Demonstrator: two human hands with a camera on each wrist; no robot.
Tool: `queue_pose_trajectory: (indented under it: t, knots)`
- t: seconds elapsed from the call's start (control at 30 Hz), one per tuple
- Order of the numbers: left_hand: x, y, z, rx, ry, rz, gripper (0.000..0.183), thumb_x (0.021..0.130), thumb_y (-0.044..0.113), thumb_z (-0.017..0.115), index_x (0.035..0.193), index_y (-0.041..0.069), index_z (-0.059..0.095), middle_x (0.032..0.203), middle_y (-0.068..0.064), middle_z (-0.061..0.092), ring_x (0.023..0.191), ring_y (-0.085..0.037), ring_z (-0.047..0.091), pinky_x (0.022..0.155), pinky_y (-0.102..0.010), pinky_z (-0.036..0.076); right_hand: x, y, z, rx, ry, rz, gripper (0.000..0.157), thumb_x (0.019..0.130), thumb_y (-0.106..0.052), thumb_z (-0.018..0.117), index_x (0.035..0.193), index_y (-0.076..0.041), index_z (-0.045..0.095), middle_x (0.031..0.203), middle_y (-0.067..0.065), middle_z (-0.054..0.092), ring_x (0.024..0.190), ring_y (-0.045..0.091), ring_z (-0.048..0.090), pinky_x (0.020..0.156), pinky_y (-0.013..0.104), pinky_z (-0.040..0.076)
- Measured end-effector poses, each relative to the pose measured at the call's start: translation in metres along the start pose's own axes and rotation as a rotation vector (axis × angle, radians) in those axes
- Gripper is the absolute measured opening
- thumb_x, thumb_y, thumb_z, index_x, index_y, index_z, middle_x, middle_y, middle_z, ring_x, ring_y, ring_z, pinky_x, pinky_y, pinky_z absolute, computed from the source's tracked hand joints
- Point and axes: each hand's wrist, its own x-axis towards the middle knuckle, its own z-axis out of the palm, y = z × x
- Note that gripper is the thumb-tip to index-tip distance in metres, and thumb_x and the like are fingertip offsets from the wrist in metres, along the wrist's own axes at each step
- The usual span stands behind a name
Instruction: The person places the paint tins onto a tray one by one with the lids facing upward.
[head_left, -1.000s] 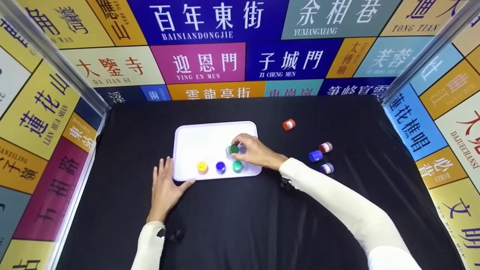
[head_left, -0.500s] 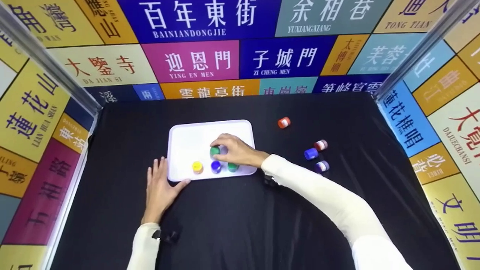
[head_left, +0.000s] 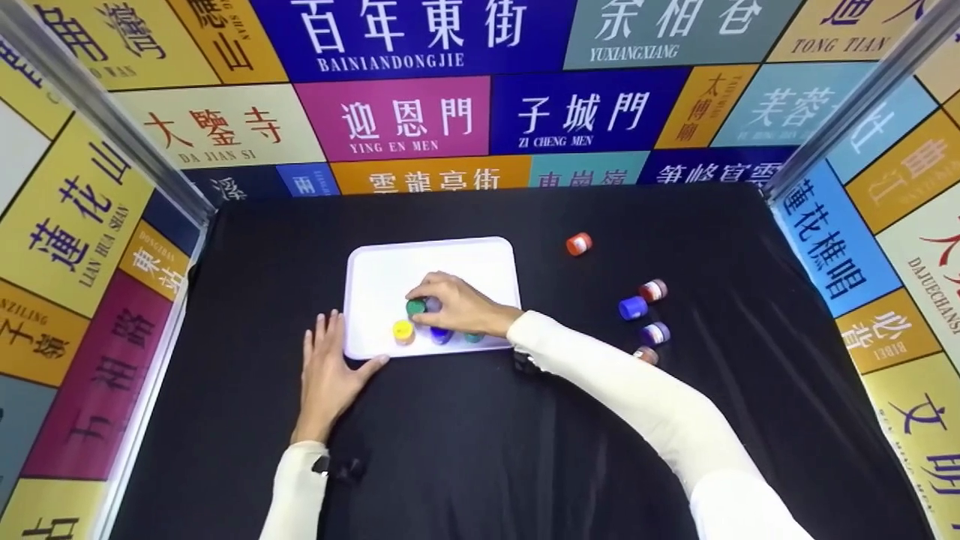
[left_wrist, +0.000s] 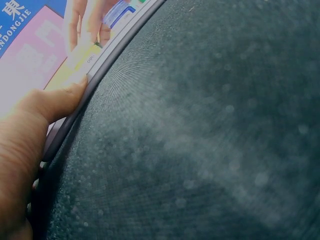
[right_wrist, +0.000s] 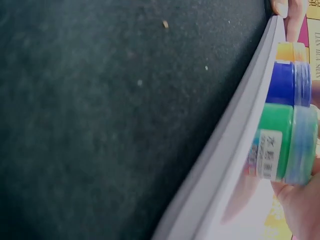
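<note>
My right hand (head_left: 457, 304) pinches a paint jar with a dark green lid (head_left: 415, 307) over the white tray (head_left: 382, 274), just behind the yellow paint jar (head_left: 403, 331). To the right of the yellow jar stand a blue paint jar (head_left: 439, 335) and a green paint jar (head_left: 473, 337), both partly covered by the right hand. The right wrist view shows this green jar (right_wrist: 272, 140) with a white label. My left hand (head_left: 328, 375) rests at the tray's near left corner, fingers extended. In the left wrist view its thumb (left_wrist: 67, 100) touches the tray's edge.
On the black cloth (head_left: 480, 450) right of the tray lie an orange-red jar (head_left: 578, 244), a dark red jar (head_left: 653, 290), a blue jar (head_left: 632, 307) and a violet-blue jar (head_left: 655, 333). A brownish jar (head_left: 646, 356) is partly behind the right sleeve. Printed panels surround the table.
The right hand has carried the dark green jar leftward across the tray, from behind the green jar to behind the yellow one. The brownish jar has become partly visible. The left hand stays in place.
</note>
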Motion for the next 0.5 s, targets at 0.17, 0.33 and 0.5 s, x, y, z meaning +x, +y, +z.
queue_pose_trajectory:
  t: [0.17,0.33,0.5]
  knots:
    - [-0.001,0.000,0.001,0.007,0.002,0.004,0.117,0.088,0.055,0.089,0.169,-0.007,0.032,0.177,-0.026,0.030,0.169,-0.044,0.015,0.139,-0.056,0.001,0.002,-0.002,0.001,-0.009,-0.012,0.011,0.041,0.101,-0.027,0.081,0.136,-0.006,0.078,0.119,0.008,0.076,0.111,0.023,0.066,0.102,0.036,0.055]
    - [-0.001,-0.001,0.000,0.008,-0.003,-0.004,0.117,0.088,0.054,0.089,0.169,-0.008,0.032,0.177,-0.026,0.030,0.169,-0.044,0.015,0.139,-0.055,0.000,0.000,-0.004,-0.002,-0.022,-0.025,0.022,0.045,0.101,-0.030,0.081,0.139,-0.006,0.076,0.121,0.007,0.074,0.113,0.023,0.064,0.104,0.035,0.054]
    - [0.000,0.001,0.000,0.006,-0.016,-0.006,0.116,0.088,0.054,0.089,0.170,-0.006,0.032,0.178,-0.025,0.028,0.169,-0.043,0.014,0.139,-0.055,-0.001,-0.007,-0.004,-0.010,-0.015,0.012,0.025,0.047,0.100,-0.030,0.083,0.138,-0.004,0.075,0.124,0.009,0.074,0.118,0.025,0.064,0.108,0.036,0.053]
